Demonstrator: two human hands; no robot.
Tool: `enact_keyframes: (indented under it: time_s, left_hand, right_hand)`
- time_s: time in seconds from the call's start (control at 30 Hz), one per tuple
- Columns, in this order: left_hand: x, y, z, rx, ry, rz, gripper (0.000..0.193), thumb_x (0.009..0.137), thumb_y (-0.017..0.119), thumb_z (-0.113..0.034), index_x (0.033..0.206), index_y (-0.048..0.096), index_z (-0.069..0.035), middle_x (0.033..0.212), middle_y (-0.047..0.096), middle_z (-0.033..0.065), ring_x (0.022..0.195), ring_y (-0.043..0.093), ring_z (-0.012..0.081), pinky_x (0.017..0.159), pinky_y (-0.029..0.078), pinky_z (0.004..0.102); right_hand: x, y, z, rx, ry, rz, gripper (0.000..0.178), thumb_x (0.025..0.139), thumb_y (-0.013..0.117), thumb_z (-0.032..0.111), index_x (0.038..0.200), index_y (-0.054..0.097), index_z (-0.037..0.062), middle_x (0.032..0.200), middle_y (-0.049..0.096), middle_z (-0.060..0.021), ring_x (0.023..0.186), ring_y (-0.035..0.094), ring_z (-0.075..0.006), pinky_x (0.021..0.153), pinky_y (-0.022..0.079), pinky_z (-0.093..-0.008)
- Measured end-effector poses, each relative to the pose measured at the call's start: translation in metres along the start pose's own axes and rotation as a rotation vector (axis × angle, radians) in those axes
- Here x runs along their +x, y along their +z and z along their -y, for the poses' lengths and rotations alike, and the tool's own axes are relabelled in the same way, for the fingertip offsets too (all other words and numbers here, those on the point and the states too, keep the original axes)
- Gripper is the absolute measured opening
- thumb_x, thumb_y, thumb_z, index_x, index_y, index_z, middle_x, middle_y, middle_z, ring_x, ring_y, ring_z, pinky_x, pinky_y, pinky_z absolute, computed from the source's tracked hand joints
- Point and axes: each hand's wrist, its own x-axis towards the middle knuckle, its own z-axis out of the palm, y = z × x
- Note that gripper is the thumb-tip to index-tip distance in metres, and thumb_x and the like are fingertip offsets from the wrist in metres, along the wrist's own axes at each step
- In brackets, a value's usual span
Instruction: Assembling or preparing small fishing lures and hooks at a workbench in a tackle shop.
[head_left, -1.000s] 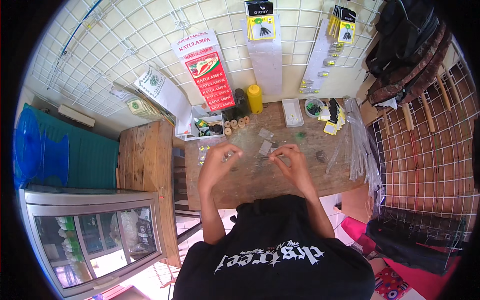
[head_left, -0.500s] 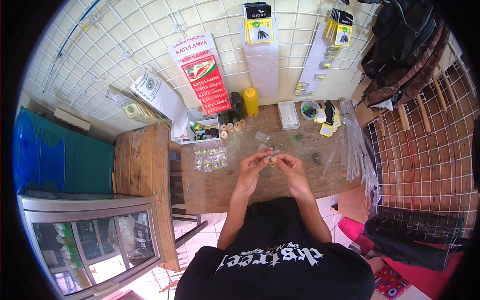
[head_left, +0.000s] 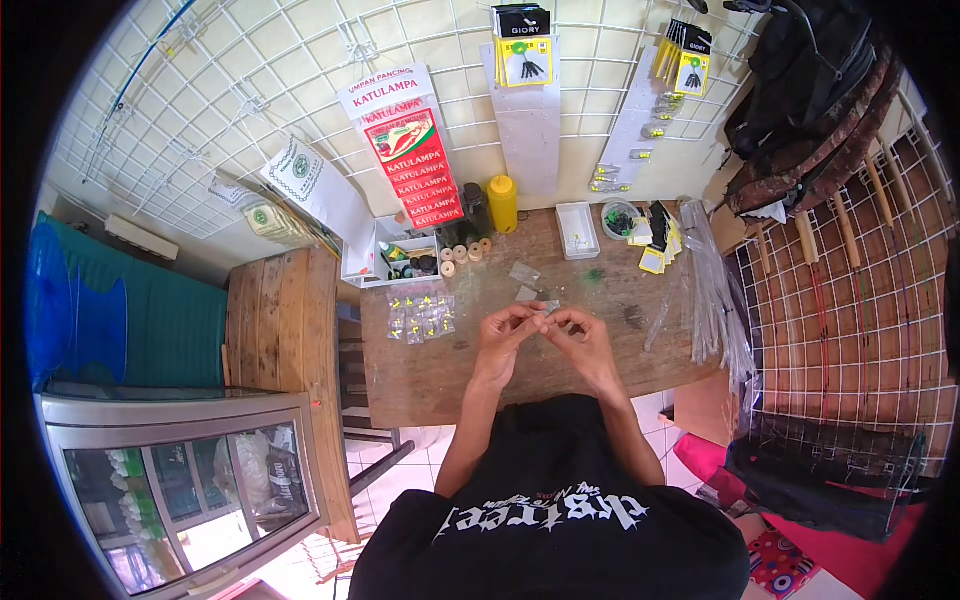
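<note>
Over the wooden table [head_left: 450,385], my left hand [head_left: 503,342] and my right hand [head_left: 584,345] meet fingertip to fingertip. Both are closed in a pinch on a small clear plastic bag [head_left: 552,306], most of it covered by the fingers. What the bag contains, if anything, is hidden. Just beyond the hands lies a loose clear bag [head_left: 524,272] with another small piece of plastic near it. To the left, several small clear packets [head_left: 421,317] with yellow bits inside are laid out in rows.
A white box of supplies [head_left: 408,262], wooden spools [head_left: 460,255], a yellow bottle [head_left: 502,205], a white tray [head_left: 577,232] and a round tub [head_left: 619,218] line the table's back. Yellow-black cards [head_left: 657,240] and long plastic sleeves [head_left: 705,285] lie right. A wire grid [head_left: 290,60] covers the wall.
My fingertips have drawn closer together around the small bag. A yellow bit that showed below them is now out of sight.
</note>
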Motion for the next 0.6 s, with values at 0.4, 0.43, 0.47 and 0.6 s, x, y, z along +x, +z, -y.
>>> enact_keyframes:
  time_s: [0.4, 0.43, 0.47, 0.6]
  left_hand:
    - [-0.005, 0.011, 0.001, -0.005, 0.041, -0.104, 0.019, 0.079, 0.073, 0.001, 0.095, 0.063, 0.0, 0.084, 0.068, 0.0094, 0.077, 0.064, 0.0132, 0.073, 0.05, 0.0256]
    - [-0.005, 0.012, 0.0, -0.005, 0.041, -0.104, 0.019, 0.079, 0.073, 0.001, 0.095, 0.063, 0.0, 0.084, 0.068, 0.0094, 0.077, 0.064, 0.0132, 0.073, 0.05, 0.0256]
    - [-0.006, 0.014, -0.001, -0.018, 0.03, -0.122, 0.027, 0.078, 0.072, 0.002, 0.102, 0.059, 0.0, 0.083, 0.068, 0.0083, 0.076, 0.064, 0.0131, 0.073, 0.05, 0.026]
    - [-0.009, 0.017, 0.001, -0.06, 0.02, -0.127, 0.041, 0.077, 0.074, 0.003, 0.112, 0.053, -0.001, 0.082, 0.068, 0.0091, 0.077, 0.065, 0.0123, 0.075, 0.05, 0.0263]
  right_hand:
    - [-0.002, -0.004, 0.01, -0.218, -0.146, -0.056, 0.015, 0.077, 0.076, 0.015, 0.088, 0.072, 0.0073, 0.084, 0.07, -0.0028, 0.079, 0.056, -0.0152, 0.067, 0.04, -0.03]
    - [-0.003, -0.004, 0.014, -0.218, -0.146, -0.055, 0.015, 0.077, 0.076, 0.015, 0.088, 0.072, 0.0073, 0.084, 0.07, -0.0028, 0.079, 0.056, -0.0152, 0.067, 0.04, -0.03]
    - [-0.005, -0.004, 0.018, -0.2, -0.116, -0.04, 0.015, 0.077, 0.075, 0.014, 0.088, 0.071, 0.0057, 0.082, 0.069, -0.0035, 0.078, 0.055, -0.0159, 0.071, 0.041, -0.031]
    - [-0.011, -0.008, 0.018, -0.17, -0.091, -0.01, 0.013, 0.077, 0.074, 0.012, 0.087, 0.071, 0.0043, 0.078, 0.068, -0.0035, 0.074, 0.052, -0.0161, 0.073, 0.043, -0.0316]
